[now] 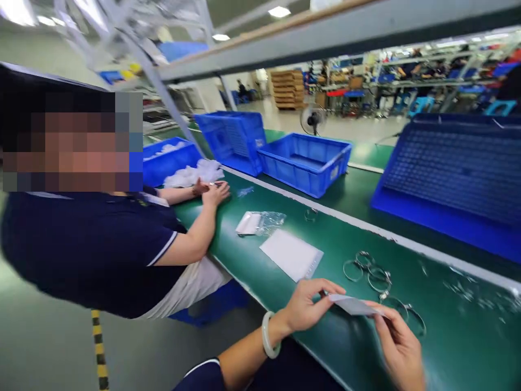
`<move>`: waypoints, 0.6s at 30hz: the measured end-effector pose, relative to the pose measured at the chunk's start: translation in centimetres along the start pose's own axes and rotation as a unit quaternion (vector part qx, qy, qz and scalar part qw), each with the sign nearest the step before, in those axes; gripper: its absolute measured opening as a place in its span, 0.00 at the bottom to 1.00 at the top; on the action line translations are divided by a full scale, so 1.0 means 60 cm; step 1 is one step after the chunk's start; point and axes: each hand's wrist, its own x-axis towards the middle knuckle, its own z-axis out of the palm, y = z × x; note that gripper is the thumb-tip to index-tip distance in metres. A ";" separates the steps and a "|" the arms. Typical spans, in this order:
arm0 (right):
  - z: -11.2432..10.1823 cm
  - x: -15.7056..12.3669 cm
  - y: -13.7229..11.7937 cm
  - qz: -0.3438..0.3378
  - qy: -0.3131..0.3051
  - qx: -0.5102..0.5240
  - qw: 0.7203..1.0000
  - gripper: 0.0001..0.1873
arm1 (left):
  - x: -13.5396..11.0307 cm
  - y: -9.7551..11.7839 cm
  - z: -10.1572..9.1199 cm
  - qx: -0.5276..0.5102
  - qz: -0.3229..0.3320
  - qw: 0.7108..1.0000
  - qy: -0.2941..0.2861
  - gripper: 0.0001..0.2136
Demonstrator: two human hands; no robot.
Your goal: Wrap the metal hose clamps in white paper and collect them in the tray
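Note:
Between my two hands a small folded white paper (353, 305) is held above the front edge of the green table. My left hand (307, 309), with a pale bangle on its wrist, pinches the paper's left end. At the other end, my right hand (401, 342) grips it between thumb and fingers. Just beyond lie several metal ring clamps (378, 279), some touching each other. A flat white sheet (291, 254) rests on the table left of them. Behind that sheet is a small white paper stack (249, 223) beside a clear plastic bag (272, 221).
A co-worker (101, 255) sits at my left, both hands over the table. Blue bins (305, 163) stand along the back, with a tilted blue crate (451, 184) at right. Small clear plastic pieces (468, 288) lie at far right. A shelf beam (285, 43) crosses overhead.

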 end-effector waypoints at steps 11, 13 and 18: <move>0.037 -0.113 0.044 0.141 -0.053 -0.020 0.988 0.18 | -0.126 -0.060 0.036 0.042 -0.208 0.977 -0.009 0.14; 0.044 -0.112 0.042 0.158 -0.046 -0.063 0.984 0.19 | -0.125 -0.067 0.046 0.019 -0.247 0.969 0.017 0.16; 0.048 -0.101 0.043 0.157 -0.052 -0.164 0.972 0.19 | -0.103 -0.081 0.054 0.067 -0.267 0.961 0.036 0.19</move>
